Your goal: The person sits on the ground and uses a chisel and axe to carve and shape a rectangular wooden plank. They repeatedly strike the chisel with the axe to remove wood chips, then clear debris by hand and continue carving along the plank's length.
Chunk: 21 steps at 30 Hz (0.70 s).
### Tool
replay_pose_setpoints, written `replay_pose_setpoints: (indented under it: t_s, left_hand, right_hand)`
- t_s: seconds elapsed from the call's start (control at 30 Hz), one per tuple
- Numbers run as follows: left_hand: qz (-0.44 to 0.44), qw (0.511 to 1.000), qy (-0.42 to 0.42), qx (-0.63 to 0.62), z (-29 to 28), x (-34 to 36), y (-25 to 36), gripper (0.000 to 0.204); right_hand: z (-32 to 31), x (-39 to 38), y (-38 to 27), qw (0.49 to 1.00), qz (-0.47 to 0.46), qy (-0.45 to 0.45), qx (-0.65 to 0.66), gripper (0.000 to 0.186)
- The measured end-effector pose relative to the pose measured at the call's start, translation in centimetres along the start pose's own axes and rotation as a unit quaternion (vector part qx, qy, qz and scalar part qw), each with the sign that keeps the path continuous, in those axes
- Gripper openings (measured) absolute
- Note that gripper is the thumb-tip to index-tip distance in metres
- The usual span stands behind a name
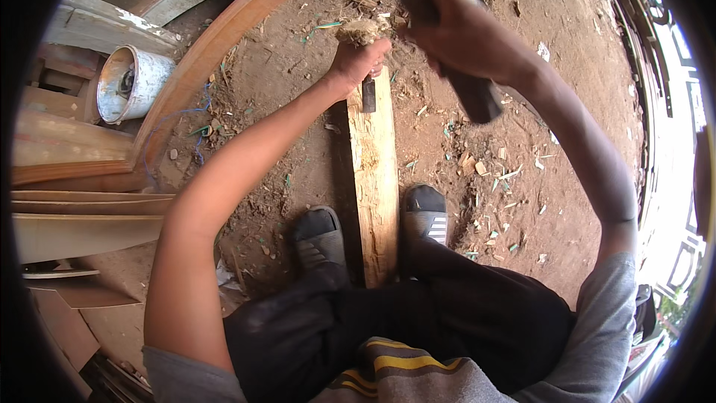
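A beam lies on the bare earth, running from the person's lap away between the two feet, its pale upper face rough and marked. Over its far part stands a dark chisel, its blade pointing down at the wood; whether the edge touches cannot be told. The left hand is clamped round the chisel in a fist, with a frayed tan tuft showing just above it. The right hand, apart from the left and raised to the right of the beam, is closed round a thick dark tool, blurred, that sticks out on both sides of the grip. A sandal on the left foot and another on the right flank the beam. Wood chips and green scraps are scattered over the earth, mostly to the right. On the left, a paint-stained white bucket sits inside the angle of a brown wooden frame, with a blue string by it and curved boards nearer the person. Long strips line the right edge.
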<state>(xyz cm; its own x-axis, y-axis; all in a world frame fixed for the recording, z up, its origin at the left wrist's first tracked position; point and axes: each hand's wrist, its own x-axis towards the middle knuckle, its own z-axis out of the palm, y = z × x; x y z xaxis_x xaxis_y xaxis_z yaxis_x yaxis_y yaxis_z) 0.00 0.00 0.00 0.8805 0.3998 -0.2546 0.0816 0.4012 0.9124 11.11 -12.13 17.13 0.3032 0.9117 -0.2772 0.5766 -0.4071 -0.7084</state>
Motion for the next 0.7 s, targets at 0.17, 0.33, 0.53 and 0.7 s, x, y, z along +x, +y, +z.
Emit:
replay_pose_setpoints:
  t_s: [0.17, 0.33, 0.53, 0.7]
  left_hand:
    - [0.007, 1.0, 0.007, 0.008, 0.4, -0.4, -0.1, 0.026]
    - [-0.04, 0.999, -0.001, 0.007, -0.1, 0.4, -0.2, 0.027]
    - [-0.035, 0.999, 0.003, 0.031, -0.1, 0.3, -0.1, 0.027]
    - [-0.034, 0.999, 0.003, 0.021, 0.0, 0.2, 0.1, 0.025]
  right_hand:
    - [-2.0, -1.4, -2.8, 0.991, 0.085, -0.054, 0.093, 0.028]
    - [-6.0, -4.7, -9.2, 0.99, 0.007, 0.111, 0.092, 0.032]
    - [-0.4, 0.1, -3.1, 0.978, -0.138, 0.153, 0.025, 0.03]
    - [-1.2, 0.2, -2.9, 0.985, 0.073, -0.08, -0.134, 0.032]
